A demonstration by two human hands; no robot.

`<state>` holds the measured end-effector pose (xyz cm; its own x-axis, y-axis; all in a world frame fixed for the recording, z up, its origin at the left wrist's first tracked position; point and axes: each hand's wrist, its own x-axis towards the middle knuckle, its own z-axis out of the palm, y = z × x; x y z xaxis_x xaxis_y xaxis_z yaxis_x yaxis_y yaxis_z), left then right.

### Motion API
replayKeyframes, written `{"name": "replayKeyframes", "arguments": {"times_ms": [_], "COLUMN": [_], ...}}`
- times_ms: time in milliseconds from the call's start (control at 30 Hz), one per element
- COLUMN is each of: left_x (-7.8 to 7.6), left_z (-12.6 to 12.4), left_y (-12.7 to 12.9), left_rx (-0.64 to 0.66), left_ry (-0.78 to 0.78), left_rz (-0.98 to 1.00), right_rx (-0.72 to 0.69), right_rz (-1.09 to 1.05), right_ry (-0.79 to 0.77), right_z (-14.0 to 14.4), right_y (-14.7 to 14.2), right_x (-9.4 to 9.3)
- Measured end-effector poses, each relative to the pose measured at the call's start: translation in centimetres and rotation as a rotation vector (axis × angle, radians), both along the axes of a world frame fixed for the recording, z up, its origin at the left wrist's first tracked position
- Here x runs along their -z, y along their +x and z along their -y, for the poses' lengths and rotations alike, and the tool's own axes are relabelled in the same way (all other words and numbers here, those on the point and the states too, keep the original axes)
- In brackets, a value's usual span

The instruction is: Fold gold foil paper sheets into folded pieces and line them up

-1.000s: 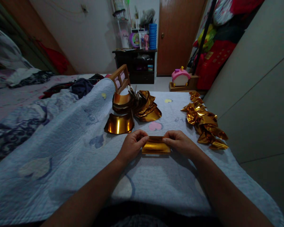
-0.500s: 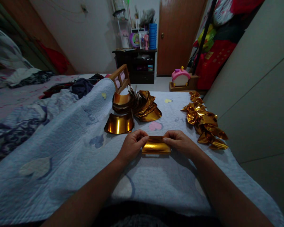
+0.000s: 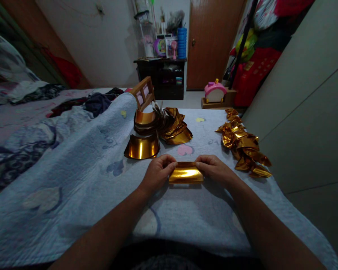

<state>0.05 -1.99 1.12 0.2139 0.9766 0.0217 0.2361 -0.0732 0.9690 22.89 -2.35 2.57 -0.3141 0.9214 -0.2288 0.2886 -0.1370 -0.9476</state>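
A sheet of shiny gold foil paper is stretched between my two hands, just above the quilt, its surface gently curved. My left hand pinches its upper left corner between thumb and fingers. At the upper right corner, my right hand grips it the same way. Beyond my left hand lies a small stack of gold foil sheets. More sheets fan out in a pile behind it. Folded gold foil pieces are heaped in a row to the right of my right hand.
The pale blue quilt covers the surface under my hands. A wooden rail stands at its far left corner. A pale cabinet wall rises close on the right. Beyond the far edge are a pink toy and a dark shelf.
The foil's upper part has turned from dark to bright and looks flatter. My right thumb has shifted slightly right along the edge; my left hand stays in place.
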Motion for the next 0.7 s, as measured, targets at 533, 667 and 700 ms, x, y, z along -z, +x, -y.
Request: {"name": "replayKeyframes", "arguments": {"times_ms": [533, 667, 700], "left_x": [0.5, 1.0, 1.1], "left_z": [-0.2, -0.8, -0.9], "left_y": [0.5, 0.3, 0.3], "left_rx": [0.024, 0.044, 0.048], "left_ry": [0.254, 0.285, 0.283], "left_rz": [-0.524, -0.586, -0.596], "right_rx": [0.081, 0.078, 0.075], "right_rz": [0.548, 0.659, 0.689], "right_ry": [0.364, 0.39, 0.395], "right_z": [-0.2, -0.2, -0.2], "right_y": [-1.3, -1.8, -1.9], "right_x": [1.7, 1.8, 1.8]}}
